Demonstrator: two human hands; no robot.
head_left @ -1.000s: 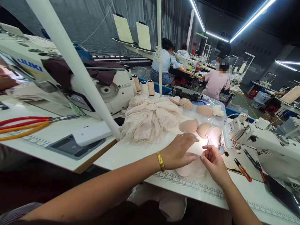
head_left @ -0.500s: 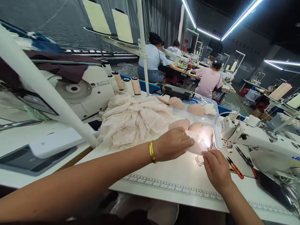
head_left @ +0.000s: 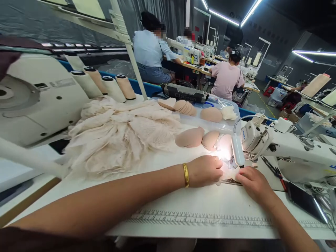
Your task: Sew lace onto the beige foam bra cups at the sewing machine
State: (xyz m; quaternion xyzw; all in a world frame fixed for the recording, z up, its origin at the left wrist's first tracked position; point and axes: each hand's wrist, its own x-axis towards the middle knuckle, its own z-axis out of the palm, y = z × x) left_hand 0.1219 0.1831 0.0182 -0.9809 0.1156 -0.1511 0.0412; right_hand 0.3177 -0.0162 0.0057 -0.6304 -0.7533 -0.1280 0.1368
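Note:
My left hand, with a gold bangle at the wrist, pinches one end of a pale fabric piece just above the white table. At the other end, the fingertips of my right hand are closed on its edge. Glare from a small lamp washes out part of the work. Behind my left hand lie a beige bra cup and another cup, partly under sheer fabric. The sewing machine stands to the right, its needle area close beyond my right hand.
Sheer cream fabric is heaped at left, near several thread cones. A clear plastic tray holds stacked beige pads. Black scissors and a phone lie at right. A measuring tape runs along the front edge. Co-workers sit beyond.
Both hands have come lower and nearer the table, with the fabric stretched between them beside the lamp. My right forearm now covers where the red-handled snips lay. The view has turned right.

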